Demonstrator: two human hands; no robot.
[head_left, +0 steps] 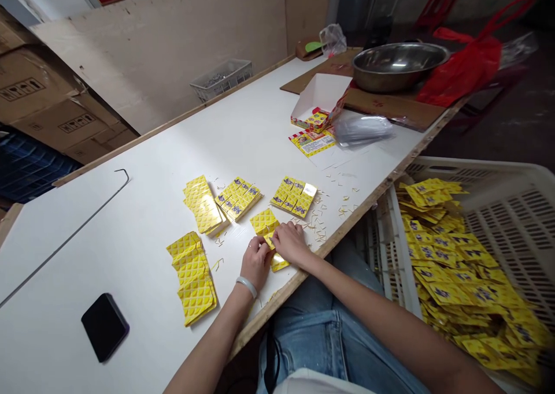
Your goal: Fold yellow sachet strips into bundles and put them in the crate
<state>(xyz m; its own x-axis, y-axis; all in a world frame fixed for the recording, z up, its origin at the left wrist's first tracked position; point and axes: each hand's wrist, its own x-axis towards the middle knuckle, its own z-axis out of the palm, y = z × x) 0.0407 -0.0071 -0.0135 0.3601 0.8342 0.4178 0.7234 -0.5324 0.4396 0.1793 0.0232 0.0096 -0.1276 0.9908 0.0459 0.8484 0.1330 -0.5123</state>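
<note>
"Fingers first: what are they doing?"

"Bent in on a yellow sheet [262, 220]. The left hand [255, 264], with a pale bracelet [247, 287] at its wrist, pinches the edge; the right hand [289, 241] lies curled over it, and I cannot tell whether it grips or only presses."

"And where does the sheet lie?"

"On the white desk [147, 232], close to the near edge, sticking out from the hands towards 11 o'clock. Another yellow piece [280, 262] shows at 5 o'clock, between the hands."

"What's around them?"

"Taking the hands as the clock's centre: a square stack [293, 196] at 1 o'clock, thin scraps [318, 218] at 2. A printed stack [237, 199] sits between 10 and 11, touching a taller pile [202, 204] at 10. A wavy pile [192, 278] lies between 8 and 9."

"Farther out?"

"A dark phone [104, 327] at 8, a bent metal rod [87, 220] at 9. At 1, an open box [323, 88]; beyond it, towards 1:30, a metal basin [399, 64] on cardboard [392, 106]."

"At 3?"

"A pale crate [505, 200] beside the desk, heaped with yellow packets [455, 290]."
</note>
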